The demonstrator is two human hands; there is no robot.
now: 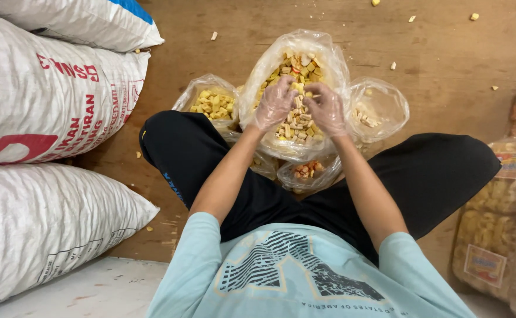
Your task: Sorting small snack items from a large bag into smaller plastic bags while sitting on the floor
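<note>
White woven sacks (46, 106) stacked at your far left, on the wooden floor (446, 53). Next right, a small clear bag of yellow pieces (212, 103) sits just beside your left knee. Then your left hand (274, 103), in a thin clear glove, fingers (281, 88) curled loosely and dipped into the mouth of the big clear bag (296, 47) between your legs; whether they pinch any one piece, you cannot tell from here. The mixed snack pieces (296, 126), tan and yellow cubes and sticks, lie heaped under and between both sets of fingers, touching the fingertips. Your right hand (327, 109), also gloved, mirrors the left: fingers bent, part open, resting on the heap, a few pieces at the tips. Below the hands, a small bag with orange pieces (308, 171). Right of that, another clear bag with pale sticks (378, 109). Far right, packed bags of snacks (505, 218). Crumbs scattered on the floor.
</note>
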